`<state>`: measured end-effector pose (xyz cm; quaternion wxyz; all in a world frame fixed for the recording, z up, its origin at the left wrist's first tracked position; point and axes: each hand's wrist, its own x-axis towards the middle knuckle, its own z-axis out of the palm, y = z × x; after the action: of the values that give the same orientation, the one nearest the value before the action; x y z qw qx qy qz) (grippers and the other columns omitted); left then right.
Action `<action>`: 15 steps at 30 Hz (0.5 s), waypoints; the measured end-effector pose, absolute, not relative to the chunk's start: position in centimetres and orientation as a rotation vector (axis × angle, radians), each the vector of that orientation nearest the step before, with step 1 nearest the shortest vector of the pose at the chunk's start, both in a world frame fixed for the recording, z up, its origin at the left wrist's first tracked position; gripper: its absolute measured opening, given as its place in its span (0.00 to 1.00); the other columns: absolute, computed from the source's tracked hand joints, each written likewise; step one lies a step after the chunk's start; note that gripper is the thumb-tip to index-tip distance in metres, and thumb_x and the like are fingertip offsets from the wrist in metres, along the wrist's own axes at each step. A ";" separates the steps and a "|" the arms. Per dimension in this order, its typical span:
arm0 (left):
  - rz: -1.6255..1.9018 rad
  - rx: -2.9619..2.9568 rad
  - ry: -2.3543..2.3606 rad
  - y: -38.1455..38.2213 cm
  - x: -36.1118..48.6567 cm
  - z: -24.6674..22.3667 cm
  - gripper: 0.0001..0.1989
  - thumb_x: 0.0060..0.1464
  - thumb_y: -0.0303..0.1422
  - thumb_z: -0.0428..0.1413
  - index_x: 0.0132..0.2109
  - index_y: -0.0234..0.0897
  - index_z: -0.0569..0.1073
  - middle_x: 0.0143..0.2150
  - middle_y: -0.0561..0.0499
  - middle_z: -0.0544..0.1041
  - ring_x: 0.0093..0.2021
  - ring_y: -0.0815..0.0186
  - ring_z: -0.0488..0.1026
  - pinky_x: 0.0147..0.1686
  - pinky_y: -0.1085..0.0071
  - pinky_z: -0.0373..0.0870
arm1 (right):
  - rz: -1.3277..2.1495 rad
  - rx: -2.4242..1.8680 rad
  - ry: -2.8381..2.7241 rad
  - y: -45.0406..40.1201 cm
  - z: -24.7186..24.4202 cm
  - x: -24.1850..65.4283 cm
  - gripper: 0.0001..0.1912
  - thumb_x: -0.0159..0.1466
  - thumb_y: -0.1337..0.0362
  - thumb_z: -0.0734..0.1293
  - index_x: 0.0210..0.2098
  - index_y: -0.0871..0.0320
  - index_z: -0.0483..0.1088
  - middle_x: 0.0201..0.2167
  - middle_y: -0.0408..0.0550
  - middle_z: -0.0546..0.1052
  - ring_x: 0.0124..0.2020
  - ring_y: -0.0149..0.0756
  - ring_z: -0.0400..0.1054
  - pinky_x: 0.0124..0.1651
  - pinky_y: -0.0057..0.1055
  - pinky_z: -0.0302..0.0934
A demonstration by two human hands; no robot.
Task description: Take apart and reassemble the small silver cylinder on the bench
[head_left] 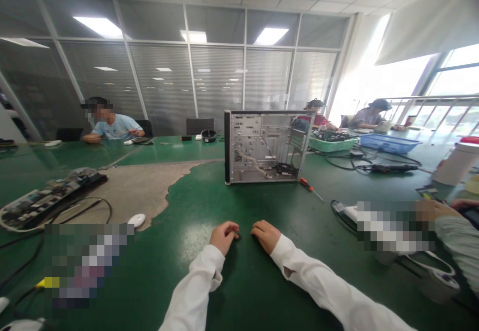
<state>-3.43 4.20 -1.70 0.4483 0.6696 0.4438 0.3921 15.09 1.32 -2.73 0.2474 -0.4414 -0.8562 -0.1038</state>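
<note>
Your left hand point(224, 237) and right hand point(268, 236) are loosely curled over the table point(202, 196), apparently holding nothing, while the computer case point(267, 146) stands upright beyond them, open side facing you (probably for easy access), the screwdriver point(307, 185) lying just beside it.

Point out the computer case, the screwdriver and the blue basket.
Computer case point(272, 145): head view, on the inner metal panel seen through its open side.
Screwdriver point(309, 186): head view, on the orange-and-black handle.
Blue basket point(391, 145): head view, on its near wall.
</note>
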 end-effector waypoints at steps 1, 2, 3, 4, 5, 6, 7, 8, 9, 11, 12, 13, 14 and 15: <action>0.969 1.660 1.102 4.2 -3.4 -1.7 0.11 0.39 0.22 0.46 0.31 0.34 0.69 0.29 0.51 0.74 0.27 0.68 0.72 0.32 0.72 0.67 | -0.316 -1.204 -2.349 0.4 -2.6 15.9 0.15 0.58 0.74 0.51 0.31 0.58 0.67 0.31 0.48 0.69 0.33 0.31 0.61 0.35 0.27 0.58; 0.967 1.662 1.106 4.3 -3.4 -1.7 0.11 0.39 0.22 0.46 0.31 0.34 0.69 0.29 0.51 0.74 0.27 0.68 0.72 0.32 0.72 0.67 | -0.357 -1.224 -2.366 -0.5 -2.5 16.9 0.15 0.59 0.73 0.51 0.31 0.57 0.67 0.31 0.48 0.69 0.32 0.31 0.61 0.35 0.27 0.57; 0.964 1.664 1.110 4.3 -3.4 -1.7 0.11 0.40 0.22 0.46 0.31 0.34 0.69 0.28 0.51 0.74 0.27 0.69 0.72 0.32 0.72 0.67 | -0.408 -1.263 -2.375 -1.4 -2.3 18.2 0.15 0.59 0.73 0.51 0.31 0.57 0.67 0.31 0.48 0.69 0.32 0.31 0.61 0.35 0.28 0.57; 0.963 1.664 1.112 4.3 -3.4 -1.8 0.11 0.40 0.22 0.46 0.31 0.34 0.69 0.28 0.52 0.74 0.27 0.69 0.72 0.32 0.72 0.67 | -0.469 -1.319 -2.370 -2.2 -2.1 19.7 0.15 0.59 0.73 0.51 0.32 0.57 0.67 0.31 0.48 0.70 0.31 0.32 0.62 0.34 0.28 0.57; 0.963 1.665 1.112 4.3 -3.4 -1.8 0.11 0.40 0.22 0.46 0.31 0.34 0.69 0.28 0.52 0.74 0.27 0.69 0.72 0.31 0.72 0.67 | -0.538 -1.390 -2.343 -3.0 -1.8 21.5 0.15 0.58 0.73 0.51 0.32 0.57 0.67 0.31 0.48 0.70 0.31 0.32 0.62 0.34 0.29 0.57; 0.966 1.667 1.110 4.3 -3.4 -1.8 0.11 0.39 0.21 0.46 0.31 0.34 0.69 0.28 0.52 0.74 0.26 0.69 0.72 0.31 0.72 0.67 | -0.611 -1.464 -2.292 -3.7 -1.6 23.6 0.16 0.58 0.73 0.51 0.33 0.57 0.67 0.31 0.49 0.70 0.32 0.33 0.63 0.34 0.30 0.57; 0.968 1.670 1.106 4.4 -3.4 -1.9 0.11 0.39 0.21 0.46 0.31 0.34 0.69 0.28 0.51 0.74 0.26 0.69 0.72 0.31 0.72 0.67 | -0.677 -1.542 -2.222 -4.4 -1.3 25.8 0.16 0.58 0.73 0.51 0.33 0.57 0.68 0.32 0.50 0.71 0.32 0.34 0.63 0.35 0.30 0.57; 0.971 1.673 1.102 4.4 -3.4 -2.0 0.11 0.39 0.22 0.46 0.31 0.34 0.69 0.28 0.51 0.74 0.26 0.69 0.72 0.31 0.72 0.67 | -0.725 -1.621 -2.146 -5.1 -1.0 28.1 0.15 0.58 0.71 0.51 0.33 0.57 0.68 0.32 0.50 0.71 0.32 0.34 0.64 0.35 0.30 0.57; 0.973 1.674 1.099 4.4 -3.4 -2.0 0.11 0.39 0.22 0.45 0.31 0.34 0.69 0.28 0.51 0.74 0.26 0.69 0.72 0.31 0.72 0.67 | -0.760 -1.705 -2.075 -5.7 -0.7 30.4 0.14 0.58 0.68 0.52 0.33 0.58 0.68 0.32 0.51 0.71 0.32 0.35 0.64 0.34 0.30 0.57; 0.974 1.671 1.097 4.4 -3.4 -2.0 0.11 0.39 0.22 0.45 0.31 0.33 0.69 0.28 0.51 0.74 0.26 0.69 0.72 0.31 0.72 0.67 | -0.827 -1.868 -1.950 -6.9 -0.2 34.6 0.15 0.58 0.65 0.52 0.32 0.58 0.68 0.32 0.52 0.71 0.30 0.37 0.65 0.32 0.32 0.57; 0.973 1.668 1.100 4.4 -3.4 -2.0 0.11 0.39 0.22 0.45 0.31 0.33 0.69 0.28 0.51 0.74 0.26 0.69 0.72 0.31 0.72 0.67 | -0.864 -1.943 -1.899 -7.4 0.0 36.4 0.15 0.58 0.64 0.51 0.32 0.58 0.68 0.32 0.52 0.71 0.30 0.38 0.65 0.31 0.32 0.57; 0.973 1.666 1.103 4.4 -3.4 -2.0 0.11 0.39 0.22 0.45 0.31 0.33 0.69 0.28 0.51 0.74 0.26 0.69 0.72 0.31 0.72 0.67 | -0.893 -2.015 -1.860 -7.9 0.1 37.8 0.16 0.58 0.63 0.51 0.32 0.57 0.68 0.32 0.52 0.71 0.29 0.39 0.66 0.30 0.33 0.56; 0.972 1.664 1.104 4.3 -3.4 -1.9 0.11 0.39 0.22 0.45 0.31 0.33 0.69 0.28 0.51 0.74 0.26 0.69 0.72 0.32 0.72 0.67 | -0.912 -2.076 -1.837 -8.4 0.1 39.0 0.16 0.58 0.62 0.51 0.31 0.57 0.68 0.31 0.53 0.71 0.28 0.40 0.66 0.29 0.33 0.56; 0.972 1.664 1.102 4.3 -3.4 -1.9 0.11 0.39 0.22 0.45 0.31 0.33 0.69 0.28 0.51 0.74 0.26 0.69 0.72 0.32 0.72 0.67 | -0.915 -2.125 -1.827 -8.7 -0.1 39.8 0.17 0.57 0.62 0.50 0.30 0.56 0.68 0.31 0.52 0.71 0.27 0.40 0.66 0.28 0.34 0.55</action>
<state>-3.42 4.32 -1.88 0.4445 0.6715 0.4448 0.3921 39.79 -8.71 -0.07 0.0967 -0.7175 -0.6167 -0.3089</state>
